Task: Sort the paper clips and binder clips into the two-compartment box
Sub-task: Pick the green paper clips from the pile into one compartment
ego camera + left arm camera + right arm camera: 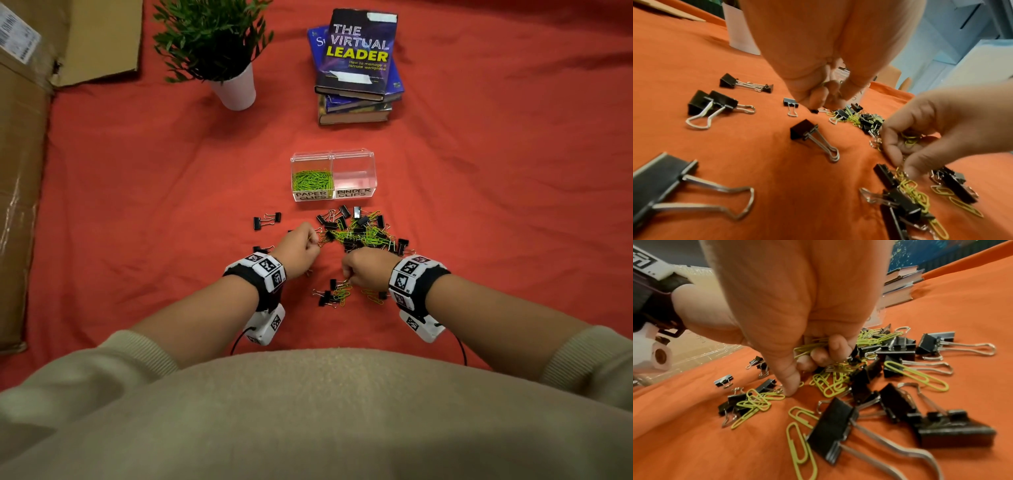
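A clear two-compartment box (352, 156) stands on the red cloth; its left half, labelled PAPER CLIPS, holds green paper clips (312, 180), and the half labelled BINDER CLIPS looks empty. In front of it lies a mixed pile (359, 229) of black binder clips and green paper clips. My left hand (310, 240) is at the pile's left edge, fingers curled, a bit of yellow-green paper clip (824, 83) showing inside them. My right hand (803, 369) holds several green paper clips (809, 345) in its curled fingers while its thumb presses the cloth beside a smaller clump (756, 400).
Loose binder clips (267, 219) lie left of the pile, and more lie near me (325, 296). A potted plant (236, 85) and a stack of books (359, 68) stand behind the box. A cardboard box (20, 171) lines the left edge.
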Motion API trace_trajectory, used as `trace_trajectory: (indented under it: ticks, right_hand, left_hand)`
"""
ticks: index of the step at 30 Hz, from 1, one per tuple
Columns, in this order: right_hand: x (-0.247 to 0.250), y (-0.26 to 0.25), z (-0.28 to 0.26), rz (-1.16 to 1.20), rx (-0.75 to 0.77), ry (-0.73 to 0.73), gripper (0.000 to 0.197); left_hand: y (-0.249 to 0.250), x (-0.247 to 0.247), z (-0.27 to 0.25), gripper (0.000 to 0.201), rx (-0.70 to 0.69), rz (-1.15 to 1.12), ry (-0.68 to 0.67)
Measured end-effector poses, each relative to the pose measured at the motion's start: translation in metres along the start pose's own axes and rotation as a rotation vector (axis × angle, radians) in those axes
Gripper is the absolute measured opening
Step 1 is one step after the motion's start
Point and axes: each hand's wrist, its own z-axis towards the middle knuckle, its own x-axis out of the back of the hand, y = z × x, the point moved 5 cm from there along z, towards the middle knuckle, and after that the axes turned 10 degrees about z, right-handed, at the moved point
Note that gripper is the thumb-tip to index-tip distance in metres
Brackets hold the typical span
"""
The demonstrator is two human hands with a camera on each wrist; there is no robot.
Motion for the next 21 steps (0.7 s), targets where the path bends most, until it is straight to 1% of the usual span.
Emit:
trace_trajectory:
  ticks: [3, 5, 7, 9, 11, 12, 13, 15, 17, 19, 21]
  right_hand:
    - [-0.003, -0.002, -0.001, -0.071, 0.009, -0.031, 0.007]
    - [-0.003, -0.001, 0.0, -0.049, 0.004, -0.027, 0.003]
    - [0.004, 0.002, -0.002, 0.101, -0.032, 0.017, 0.004]
    - [0.015, 0.012, -0.006, 0.33, -0.095, 0.083, 0.003]
    - [0.025, 0.023, -0.011, 0.517, -0.137, 0.124, 0.005]
    - [0.028, 0.028, -0.014, 0.591, -0.155, 0.121, 0.008]
    - [0.03, 0.032, -0.016, 0.667, -0.168, 0.11, 0.009]
    - [0.031, 0.041, -0.019, 0.83, -0.188, 0.094, 0.021]
    - [0.03, 0.049, -0.022, 0.921, -0.22, 0.098, 0.027]
    - [0.027, 0.053, -0.025, 0.946, -0.241, 0.092, 0.029]
    - [0.022, 0.055, -0.028, 0.951, -0.261, 0.077, 0.027]
  left_hand:
    - [0.0, -0.002, 0.0, 0.019, 0.035, -0.077, -0.04]
    - [0.003, -0.005, -0.002, 0.026, 0.056, -0.084, -0.101]
    - [0.007, -0.01, -0.006, 0.032, 0.057, -0.115, -0.155]
    - [0.012, -0.016, -0.01, 0.029, 0.051, -0.13, -0.177]
    - [0.017, -0.024, -0.013, 0.017, 0.01, -0.049, -0.192]
    - [0.019, -0.029, -0.015, 0.009, -0.021, 0.02, -0.208]
    - [0.02, -0.032, -0.018, 0.005, -0.061, 0.1, -0.226]
    - [0.019, -0.038, -0.021, 0.015, -0.146, 0.273, -0.253]
    - [0.017, -0.038, -0.024, 0.019, -0.205, 0.38, -0.245]
    - [0.013, -0.034, -0.025, 0.019, -0.212, 0.405, -0.227]
    - [0.008, -0.027, -0.026, 0.02, -0.188, 0.412, -0.213]
